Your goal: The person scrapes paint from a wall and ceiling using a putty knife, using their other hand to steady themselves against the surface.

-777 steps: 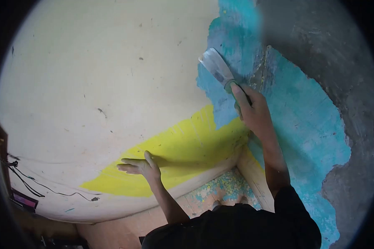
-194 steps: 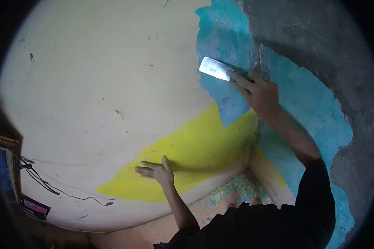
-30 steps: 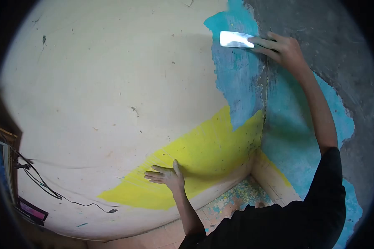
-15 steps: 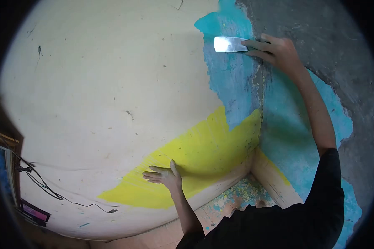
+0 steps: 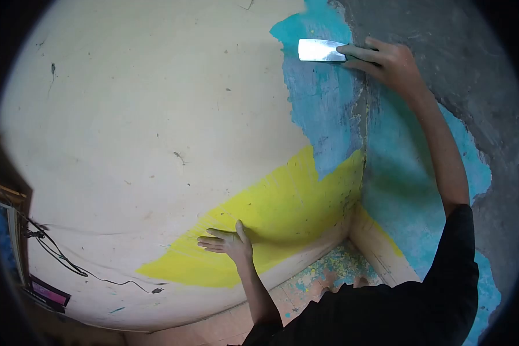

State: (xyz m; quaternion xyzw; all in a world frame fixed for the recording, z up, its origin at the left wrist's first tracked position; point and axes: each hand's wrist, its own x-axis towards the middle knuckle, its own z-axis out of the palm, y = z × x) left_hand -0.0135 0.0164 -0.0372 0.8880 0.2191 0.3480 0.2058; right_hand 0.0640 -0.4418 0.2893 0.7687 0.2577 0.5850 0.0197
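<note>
A putty knife [image 5: 319, 50] with a wide shiny blade is gripped in my right hand [image 5: 391, 62]. Its blade points left and overlaps the exposed blue patch [image 5: 320, 109] near the room's corner. My left hand [image 5: 232, 242] lies with fingers spread against the yellow patch [image 5: 282, 207], lower on the same wall. Around both patches is the off-white painted wall [image 5: 127, 127], marked with small chips and scuffs. The knife's handle is mostly hidden by my right fingers.
Bare grey plaster [image 5: 444, 52] and turquoise paint [image 5: 401, 167] cover the adjoining wall. Paint flakes [image 5: 334, 268] litter the tiled floor [image 5: 222, 331] in the corner. A black cable [image 5: 118, 281] hangs at the lower left, beside a framed panel [image 5: 8, 230].
My right hand and the putty knife have moved slightly up the blue patch. My left hand stays in nearly the same place.
</note>
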